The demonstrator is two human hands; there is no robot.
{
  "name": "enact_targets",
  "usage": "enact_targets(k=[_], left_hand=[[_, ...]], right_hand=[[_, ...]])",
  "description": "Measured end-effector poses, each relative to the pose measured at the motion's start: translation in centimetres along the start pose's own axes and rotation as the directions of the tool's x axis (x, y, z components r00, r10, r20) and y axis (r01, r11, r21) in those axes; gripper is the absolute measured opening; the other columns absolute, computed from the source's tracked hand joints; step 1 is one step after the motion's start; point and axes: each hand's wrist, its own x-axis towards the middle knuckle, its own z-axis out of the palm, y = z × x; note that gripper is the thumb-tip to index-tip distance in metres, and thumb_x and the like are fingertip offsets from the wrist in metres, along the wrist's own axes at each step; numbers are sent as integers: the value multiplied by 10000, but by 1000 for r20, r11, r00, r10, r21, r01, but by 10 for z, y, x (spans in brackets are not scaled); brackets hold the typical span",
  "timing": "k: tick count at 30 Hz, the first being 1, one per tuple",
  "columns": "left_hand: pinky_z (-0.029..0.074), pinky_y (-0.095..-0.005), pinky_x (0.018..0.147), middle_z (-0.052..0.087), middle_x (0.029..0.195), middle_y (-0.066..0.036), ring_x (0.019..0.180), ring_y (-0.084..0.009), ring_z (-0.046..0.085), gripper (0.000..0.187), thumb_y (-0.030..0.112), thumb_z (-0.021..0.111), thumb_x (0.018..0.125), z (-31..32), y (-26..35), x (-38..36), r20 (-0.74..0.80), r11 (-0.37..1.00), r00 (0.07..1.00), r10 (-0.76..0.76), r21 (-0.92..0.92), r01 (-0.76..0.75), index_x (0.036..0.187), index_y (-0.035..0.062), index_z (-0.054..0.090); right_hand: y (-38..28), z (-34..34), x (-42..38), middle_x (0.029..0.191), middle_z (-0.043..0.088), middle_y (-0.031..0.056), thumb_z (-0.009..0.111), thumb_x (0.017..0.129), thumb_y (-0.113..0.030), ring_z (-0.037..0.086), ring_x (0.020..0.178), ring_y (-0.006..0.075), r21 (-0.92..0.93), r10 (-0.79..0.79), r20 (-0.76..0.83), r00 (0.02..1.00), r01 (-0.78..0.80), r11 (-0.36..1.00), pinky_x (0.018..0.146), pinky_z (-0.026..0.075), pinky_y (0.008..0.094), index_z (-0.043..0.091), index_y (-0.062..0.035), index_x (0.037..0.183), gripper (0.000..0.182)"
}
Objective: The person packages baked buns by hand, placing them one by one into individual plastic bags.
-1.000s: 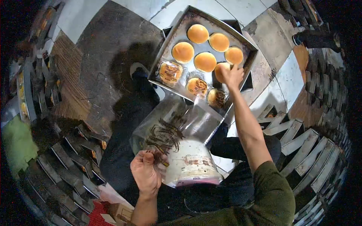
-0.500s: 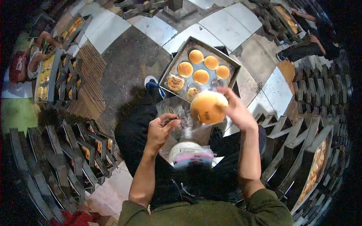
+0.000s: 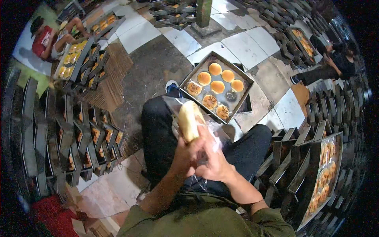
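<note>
A round bread bun (image 3: 188,120) stands on edge over my lap, its pale side showing. Around it lies a clear plastic bag (image 3: 216,139), crumpled by the fingers. My left hand (image 3: 184,156) is closed on the bun's lower end. Against the bun's right side, my right hand (image 3: 213,158) grips the bag, its fingers partly blurred. Both hands meet below the bun, and some fingertips are hidden. Just beyond them is a metal tray (image 3: 188,75) on the floor. It bears several plain golden buns (image 3: 217,87) and several with dark printed tops (image 3: 209,102).
Stacked metal trays (image 3: 71,134) rise on my left, and more stacks (image 3: 296,166) on my right. A tray of wrapped buns (image 3: 323,177) leans at the right. One person (image 3: 43,43) sits far left beside yellow packs (image 3: 73,57); another person (image 3: 339,63) sits far right.
The bun has come from beside the tray to over my lap, now on edge between both hands. My hands have drawn together. The view has shifted, showing more of the surroundings.
</note>
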Motion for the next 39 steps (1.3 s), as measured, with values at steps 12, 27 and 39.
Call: enact_targets(k=[12, 27, 39], left_hand=[[435, -445, 931, 485, 1203, -241, 1075, -347, 511, 763, 605, 441, 837, -52, -11, 43, 77, 750, 933, -351, -574, 329, 1300, 5, 351], [376, -544, 956, 433, 1254, -167, 1169, -423, 417, 682, 591, 463, 833, -37, 18, 26, 36, 797, 978, 204, -587, -145, 1337, 156, 314], [423, -491, 862, 498, 1182, -139, 1041, -324, 522, 623, 603, 499, 796, -30, 44, 33, -104, 766, 993, 63, -632, -115, 1200, 130, 461]], right_hand=[[-29, 23, -6, 845, 490, 50, 546, 658, -216, 495, 876, 247, -738, -339, 258, 905, 411, 536, 755, 374, 412, 595, -84, 843, 232], [-33, 2, -16, 734, 542, 119, 644, 789, -111, 541, 627, 269, -391, 32, -40, 999, -45, 919, 560, 447, 336, 541, -19, 841, 148], [-40, -39, -5, 844, 610, 70, 674, 783, -111, 579, 801, 164, -8, 272, 3, 962, -272, 962, 726, 458, 293, 599, -36, 972, 216]])
